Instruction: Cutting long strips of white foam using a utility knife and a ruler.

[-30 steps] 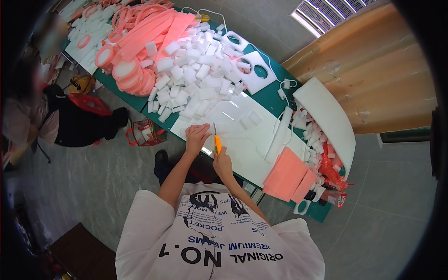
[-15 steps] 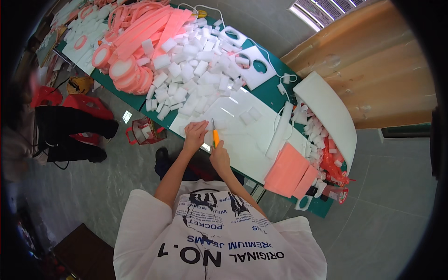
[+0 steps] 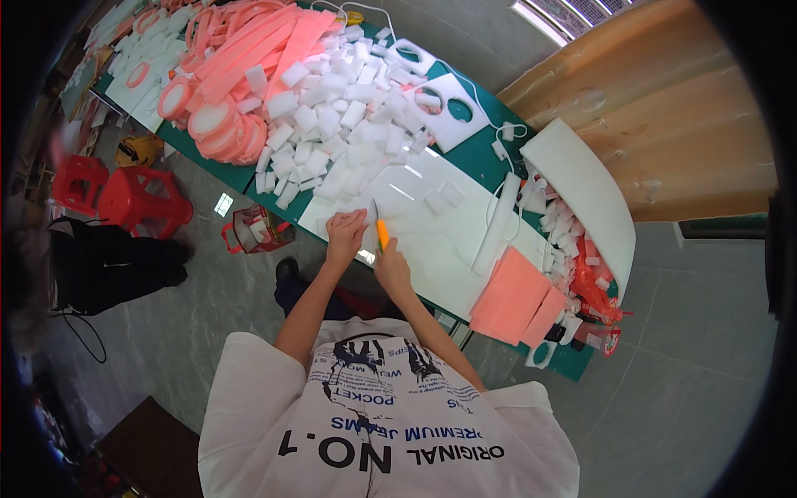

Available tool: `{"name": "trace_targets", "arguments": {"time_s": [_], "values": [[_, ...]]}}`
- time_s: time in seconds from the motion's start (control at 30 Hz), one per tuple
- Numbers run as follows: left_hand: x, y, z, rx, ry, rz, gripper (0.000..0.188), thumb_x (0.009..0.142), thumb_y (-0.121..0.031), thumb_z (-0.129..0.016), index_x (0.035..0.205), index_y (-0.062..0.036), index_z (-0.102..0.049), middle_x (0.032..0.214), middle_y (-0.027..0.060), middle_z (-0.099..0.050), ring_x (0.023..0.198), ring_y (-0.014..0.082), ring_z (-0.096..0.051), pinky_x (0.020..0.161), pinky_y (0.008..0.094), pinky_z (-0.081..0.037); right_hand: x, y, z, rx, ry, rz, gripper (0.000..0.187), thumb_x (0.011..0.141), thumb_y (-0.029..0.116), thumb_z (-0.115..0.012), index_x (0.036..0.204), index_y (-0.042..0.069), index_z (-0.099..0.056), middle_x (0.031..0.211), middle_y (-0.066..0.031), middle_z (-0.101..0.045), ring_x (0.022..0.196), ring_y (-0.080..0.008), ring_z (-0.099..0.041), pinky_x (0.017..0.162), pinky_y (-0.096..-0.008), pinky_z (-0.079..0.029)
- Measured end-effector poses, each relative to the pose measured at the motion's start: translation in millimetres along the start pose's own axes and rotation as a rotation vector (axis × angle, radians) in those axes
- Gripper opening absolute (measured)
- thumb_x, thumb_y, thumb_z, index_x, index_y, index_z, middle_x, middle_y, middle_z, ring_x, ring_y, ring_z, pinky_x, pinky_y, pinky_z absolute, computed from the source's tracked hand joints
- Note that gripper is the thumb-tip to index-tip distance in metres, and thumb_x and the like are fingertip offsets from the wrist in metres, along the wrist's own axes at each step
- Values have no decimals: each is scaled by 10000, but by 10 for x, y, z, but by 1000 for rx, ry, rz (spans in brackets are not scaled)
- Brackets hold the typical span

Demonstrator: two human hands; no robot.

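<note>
An orange-handled utility knife (image 3: 382,236) is gripped in my right hand (image 3: 392,267), its thin blade pointing away from me over the white board (image 3: 398,241). Just left of the blade, my left hand (image 3: 344,239) rests at the board's near edge with its fingers bent and close together. Whatever lies under those fingertips is too small and pale to make out. Beyond both hands spreads a heap of white foam blocks (image 3: 332,124). Two flat foam pieces (image 3: 444,197) lie on the board to the right of the knife.
Pink foam strips and rings (image 3: 241,75) are piled at the far left. Pink foam sheets (image 3: 510,295) and a white roll (image 3: 496,224) lie to the right. A cut-out foam panel (image 3: 448,112) sits at the back. Red stools (image 3: 145,199) and a person in black trousers (image 3: 120,266) are at left.
The person at the left has shifted toward me, uncovering more of the red stools. My hands stay almost in place, and the knife blade has tilted slightly to the left.
</note>
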State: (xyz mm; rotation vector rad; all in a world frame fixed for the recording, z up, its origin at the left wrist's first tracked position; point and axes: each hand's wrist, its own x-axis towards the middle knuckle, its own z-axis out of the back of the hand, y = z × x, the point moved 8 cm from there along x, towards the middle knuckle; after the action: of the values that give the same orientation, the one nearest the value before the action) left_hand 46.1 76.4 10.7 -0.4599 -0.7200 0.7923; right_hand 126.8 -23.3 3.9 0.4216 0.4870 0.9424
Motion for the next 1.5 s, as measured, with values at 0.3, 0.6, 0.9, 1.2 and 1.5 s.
{"name": "trace_targets", "arguments": {"time_s": [0.3,0.6,0.9,1.2,1.5], "values": [[7,-18,5,-6,-20,-9,325,675,-118,-633,994,-75,-586,960,14,-595,815,185,-497,763,319,-322,99,-61,-61,-68,-37,-4,347,810,185,-484,1028,-25,-315,624,-227,-549,575,-403,-549,506,-488,-432],[-49,-38,42,30,-25,7,348,669,-121,-632,1009,-76,-575,975,15,-583,833,195,-496,759,329,-333,-103,-46,-2,-107,-17,29,288,814,191,-478,962,-11,-336,620,-220,-550,583,-397,-554,499,-475,-438],[-60,-101,46,50,-8,7,335,686,-130,-619,1010,-61,-569,970,29,-585,839,208,-487,757,333,-332,-47,5,41,-59,-48,46,308,817,207,-470,984,-11,-331,647,-239,-546,603,-409,-554,524,-478,-441],[-91,-16,40,47,-24,86,335,703,-141,-604,1022,-52,-555,980,18,-569,843,211,-474,755,342,-325,-269,-61,114,-115,8,45,249,805,161,-488,928,-4,-348,653,-217,-564,611,-385,-568,524,-464,-453],[-101,-9,4,74,68,74,385,698,-157,-613,1058,-50,-528,1035,39,-544,918,218,-466,814,362,-316,-196,-541,242,-146,-61,-109,332,817,234,-469,989,-17,-337,651,-242,-546,601,-397,-559,508,-474,-441]]}}
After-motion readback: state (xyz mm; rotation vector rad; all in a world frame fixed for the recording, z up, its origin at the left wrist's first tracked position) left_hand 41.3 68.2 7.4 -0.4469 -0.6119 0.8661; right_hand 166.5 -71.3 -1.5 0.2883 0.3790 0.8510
